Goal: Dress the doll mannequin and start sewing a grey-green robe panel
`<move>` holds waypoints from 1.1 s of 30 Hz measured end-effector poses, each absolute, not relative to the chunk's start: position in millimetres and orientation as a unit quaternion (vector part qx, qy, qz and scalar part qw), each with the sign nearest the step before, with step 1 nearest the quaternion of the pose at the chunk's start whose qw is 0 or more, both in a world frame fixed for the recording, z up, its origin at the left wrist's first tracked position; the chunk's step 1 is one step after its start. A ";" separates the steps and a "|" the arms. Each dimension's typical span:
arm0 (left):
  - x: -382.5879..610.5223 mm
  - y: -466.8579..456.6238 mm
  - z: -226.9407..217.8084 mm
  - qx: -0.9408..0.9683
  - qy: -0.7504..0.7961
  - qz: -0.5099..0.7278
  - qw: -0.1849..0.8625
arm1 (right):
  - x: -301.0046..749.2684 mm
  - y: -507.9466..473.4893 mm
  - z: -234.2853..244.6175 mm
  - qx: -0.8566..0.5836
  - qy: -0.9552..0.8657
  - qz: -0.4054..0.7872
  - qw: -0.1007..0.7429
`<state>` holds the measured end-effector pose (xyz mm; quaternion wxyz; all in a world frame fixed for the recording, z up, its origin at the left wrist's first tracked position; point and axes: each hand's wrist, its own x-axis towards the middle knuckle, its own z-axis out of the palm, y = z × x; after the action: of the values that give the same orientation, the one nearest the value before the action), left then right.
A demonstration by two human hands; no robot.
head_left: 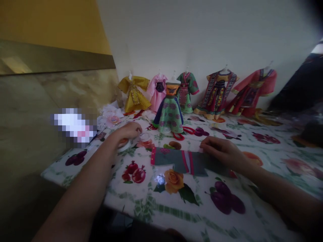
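A small grey doll garment (178, 160) with pink and red trim lies flat on the flowered tablecloth (202, 208) in front of me. My right hand (222, 151) rests on its right end, fingers curled and pressing the cloth down. My left hand (130, 131) reaches to the left and lies closed over a small white round thing (126, 144) that I cannot make out. Red scissors (183, 132) lie just beyond the garment.
Several miniature costumes on stands line the wall: yellow (133, 93), pink (157, 90), green-and-orange (170, 112), green (186, 90), striped (217, 94) and red (252, 90). A white flower trinket (111, 117) lies at the left. The table's near edge runs diagonally at lower left.
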<state>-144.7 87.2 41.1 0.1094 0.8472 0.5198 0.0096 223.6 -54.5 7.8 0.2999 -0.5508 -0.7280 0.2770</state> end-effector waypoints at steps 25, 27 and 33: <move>-148.9 87.2 46.8 0.831 0.530 0.137 0.095 | 222.3 -57.1 9.4 -0.553 -0.722 0.277 0.309; -149.1 87.0 45.4 0.829 0.534 0.132 0.100 | 222.2 -57.2 9.3 -0.552 -0.723 0.277 0.310; -148.9 85.5 43.7 0.837 0.524 0.103 0.120 | 221.4 -57.9 10.7 -0.550 -0.722 0.284 0.308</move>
<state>-148.9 85.5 43.7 0.1199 0.8371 0.5238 0.1027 221.4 -57.9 10.7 0.3085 -0.5502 -0.7221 0.2840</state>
